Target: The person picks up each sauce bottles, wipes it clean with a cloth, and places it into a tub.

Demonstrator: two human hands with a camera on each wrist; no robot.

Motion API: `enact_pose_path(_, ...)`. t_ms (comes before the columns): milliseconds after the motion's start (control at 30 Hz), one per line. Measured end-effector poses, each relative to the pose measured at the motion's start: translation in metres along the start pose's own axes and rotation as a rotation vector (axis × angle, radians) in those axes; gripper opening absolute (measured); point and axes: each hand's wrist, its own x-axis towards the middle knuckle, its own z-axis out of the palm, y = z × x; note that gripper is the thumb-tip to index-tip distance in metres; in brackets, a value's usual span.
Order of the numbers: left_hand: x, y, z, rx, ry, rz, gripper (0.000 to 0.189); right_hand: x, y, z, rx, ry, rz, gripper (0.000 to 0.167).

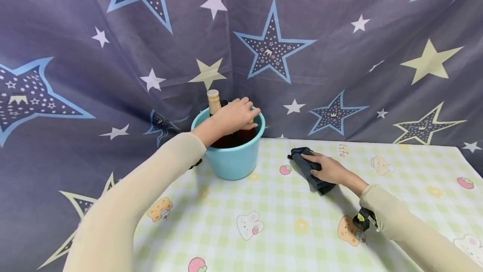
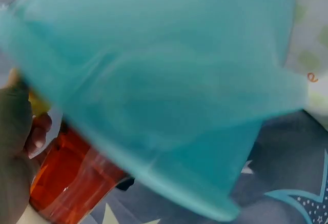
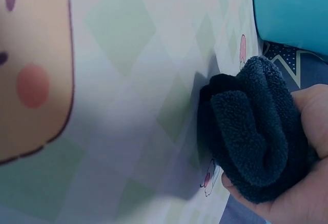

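Note:
My left hand [image 1: 233,117] reaches over the rim of a light-blue bucket [image 1: 234,164] at the back of the table. Its fingers curl round something yellow [image 2: 38,103], mostly hidden by the hand. Close to those fingers, a clear red-orange container [image 2: 72,178] shows past the bucket's rim in the left wrist view. A bottle with a gold-wrapped neck [image 1: 213,101] stands up out of the bucket, left of the hand. To the right, my right hand [image 1: 332,169] grips a dark, fluffy folded towel [image 3: 251,131] low over the tabletop, thumb and fingers on either side.
The table [image 1: 279,205] wears a green-and-white checked cloth with cartoon prints. A dark star-patterned curtain [image 1: 339,45] hangs right behind the table and along its left side. A small dark object [image 1: 196,163] lies beside the bucket's left side.

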Motion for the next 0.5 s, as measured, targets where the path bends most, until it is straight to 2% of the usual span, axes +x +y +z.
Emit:
enact_pose_path(100,-0.004,0.004,0.004,-0.005,-0.009,-0.011,0.036,0.001,0.001,0.003,-0.003,-0.005,-0.010,0.060)
enact_pose_path(233,-0.007,0.008,0.004,0.018,-0.033,-0.056,0.039,0.000,0.002,0.007,-0.016,-0.005,-0.023,0.059)
enact_pose_path(367,-0.006,0.010,-0.002,0.033,-0.140,-0.103,0.047,-0.002,0.001,0.007,-0.015,-0.022,-0.023,0.059)
enact_pose_path(500,-0.004,0.009,-0.010,0.042,-0.227,-0.175,0.052,0.001,-0.002,0.003,-0.004,-0.006,-0.037,0.059)
